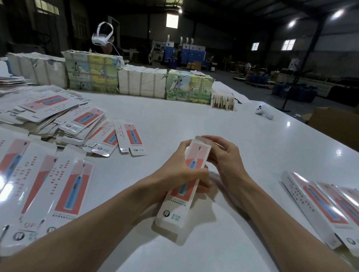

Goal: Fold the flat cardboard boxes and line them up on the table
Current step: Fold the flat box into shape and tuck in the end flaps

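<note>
A long white toothbrush box [176, 213] with a red and blue print is held above the table's middle, its near end flap hanging open. My left hand [181, 169] grips its middle from the left. My right hand [222, 161] curls round its far end from the right. Flat unfolded boxes [34, 182] lie spread at the near left, and a looser heap of flat boxes [68, 118] sits behind them. Several folded boxes [331, 209] lie side by side in a row at the right.
The white table [198, 120] ends close to me at the bottom right. Wrapped bundles [118, 77] form a wall along its far side, with a person wearing a white headset [101, 35] behind. A white controller [264, 112] lies far right.
</note>
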